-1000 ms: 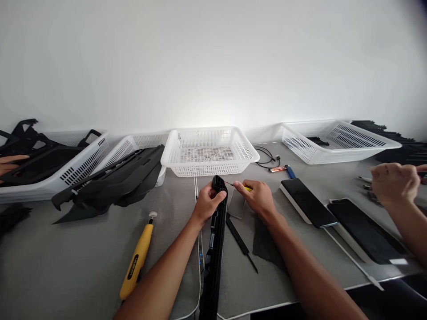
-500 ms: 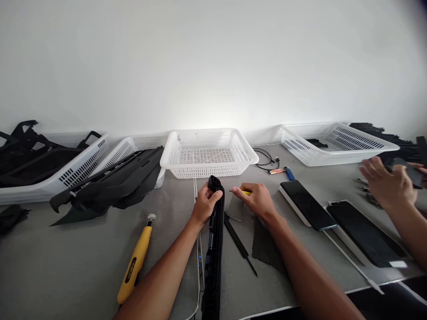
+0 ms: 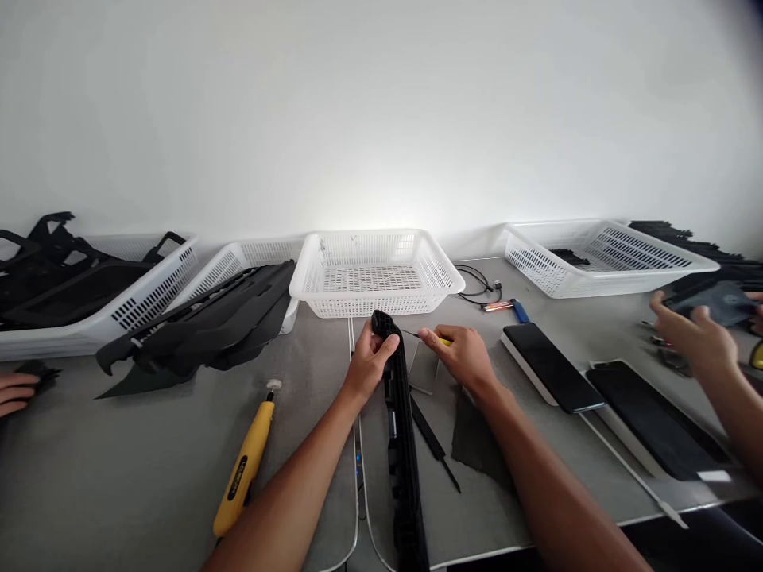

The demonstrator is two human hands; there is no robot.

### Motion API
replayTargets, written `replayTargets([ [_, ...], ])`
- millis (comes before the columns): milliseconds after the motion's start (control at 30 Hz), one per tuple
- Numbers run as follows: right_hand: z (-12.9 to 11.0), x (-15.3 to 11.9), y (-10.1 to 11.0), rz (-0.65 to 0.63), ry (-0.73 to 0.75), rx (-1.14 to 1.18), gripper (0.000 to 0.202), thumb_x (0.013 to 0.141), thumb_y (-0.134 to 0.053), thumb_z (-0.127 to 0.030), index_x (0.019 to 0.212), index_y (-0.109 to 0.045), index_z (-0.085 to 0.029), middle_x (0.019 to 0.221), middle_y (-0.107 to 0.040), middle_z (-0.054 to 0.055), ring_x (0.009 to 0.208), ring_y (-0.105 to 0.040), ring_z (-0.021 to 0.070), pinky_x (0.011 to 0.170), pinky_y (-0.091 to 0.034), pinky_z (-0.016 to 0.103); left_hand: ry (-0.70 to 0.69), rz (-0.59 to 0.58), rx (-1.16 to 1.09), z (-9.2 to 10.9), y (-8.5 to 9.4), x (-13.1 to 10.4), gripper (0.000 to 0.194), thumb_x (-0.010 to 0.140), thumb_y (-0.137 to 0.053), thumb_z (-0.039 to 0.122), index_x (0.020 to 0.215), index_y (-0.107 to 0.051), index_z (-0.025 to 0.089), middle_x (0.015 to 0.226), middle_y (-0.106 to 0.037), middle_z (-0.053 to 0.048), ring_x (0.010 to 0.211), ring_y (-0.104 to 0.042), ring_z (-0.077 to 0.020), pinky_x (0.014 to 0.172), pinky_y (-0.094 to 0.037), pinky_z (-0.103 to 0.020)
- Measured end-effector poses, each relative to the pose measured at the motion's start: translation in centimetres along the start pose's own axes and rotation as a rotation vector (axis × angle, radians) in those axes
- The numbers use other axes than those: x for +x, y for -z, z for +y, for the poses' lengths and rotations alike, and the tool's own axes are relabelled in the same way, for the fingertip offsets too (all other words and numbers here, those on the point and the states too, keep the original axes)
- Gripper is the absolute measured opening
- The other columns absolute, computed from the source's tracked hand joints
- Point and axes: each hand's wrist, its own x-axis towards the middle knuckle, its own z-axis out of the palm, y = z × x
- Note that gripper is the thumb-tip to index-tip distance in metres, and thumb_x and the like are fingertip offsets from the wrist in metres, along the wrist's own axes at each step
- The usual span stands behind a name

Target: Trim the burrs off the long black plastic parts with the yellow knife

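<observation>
My left hand [image 3: 368, 367] is closed round the upper end of a long black plastic part [image 3: 400, 453], which runs down toward the table's front edge. To its right, my right hand [image 3: 462, 356] grips a yellow-handled tool [image 3: 445, 342] whose thin tip points at the part's top end; whether it touches is too small to tell. A thin black tool [image 3: 430, 433] and a dark cloth [image 3: 480, 441] lie beneath and beside my right forearm.
A white basket [image 3: 377, 295] stands ahead, others to both sides with black parts. A yellow rotary tool [image 3: 244, 469] lies left, phones [image 3: 551, 365] right. Other people's hands show at the far left [image 3: 15, 393] and right [image 3: 703, 342].
The lower end of the black part has swung right. The yellow-handled tool's thin tip now reaches toward the part's top. Another person's hand has appeared at the far left.
</observation>
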Motion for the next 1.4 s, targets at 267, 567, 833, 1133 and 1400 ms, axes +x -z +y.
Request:
replayTargets([
  [267,-0.8,-0.4,-0.4,-0.094,0.083,0.077,0.079,0.087,-0.039,-0.093,0.057,-0.05,-0.02,0.055,-0.047,0.0,0.056,-0.039,0.0123,0.057,-0.027,0.028,0.02,0.07,0.062,0.3,-0.1,0.1,0.033,0.089,-0.059,0.043,0.111,-0.071,0.02,0.09,-0.067,-0.003,0.087,-0.061,-0.0207,0.074,-0.049,-0.028],
  [567,-0.8,-0.4,-0.7,-0.04,0.05,0.042,0.081,0.087,-0.037,-0.094,0.057,-0.052,-0.02,0.054,-0.049,0.0,0.055,-0.039,0.0128,0.056,-0.027,0.028,0.032,0.123,0.034,0.2,0.1,0.4,0.03,0.085,-0.068,0.05,0.096,-0.065,0.022,0.073,-0.054,0.003,0.065,-0.049,-0.0145,0.062,-0.041,-0.025],
  [833,-0.6,-0.3,-0.7,-0.034,0.02,0.022,0.083,0.085,-0.034,-0.097,0.056,-0.046,-0.02,0.054,-0.045,-0.001,0.055,-0.035,0.0123,0.056,-0.025,0.028,0.036,0.093,0.043,-0.2,0.2,0.6,0.043,0.084,-0.072,0.062,0.083,-0.061,0.02,0.064,-0.044,0.006,0.055,-0.039,-0.0107,0.051,-0.031,-0.024],
  [1133,-0.6,-0.3,-0.6,0.061,-0.022,-0.022,0.084,0.088,-0.031,-0.094,0.058,-0.055,-0.02,0.055,-0.05,0.001,0.054,-0.04,0.0133,0.056,-0.026,0.029,0.036,0.075,0.042,-1.4,0.8,1.2,0.044,0.086,-0.07,0.063,0.09,-0.067,0.019,0.067,-0.054,0.003,0.059,-0.051,-0.0145,0.057,-0.041,-0.026],
  [1400,-0.5,-0.4,-0.6,0.064,-0.018,-0.035,0.084,0.086,-0.034,-0.096,0.058,-0.055,-0.02,0.054,-0.051,0.002,0.055,-0.04,0.0135,0.057,-0.024,0.029,0.047,0.087,0.017,-1.2,0.8,1.0,0.042,0.085,-0.072,0.061,0.086,-0.067,0.019,0.066,-0.051,0.004,0.059,-0.047,-0.0124,0.055,-0.036,-0.024],
])
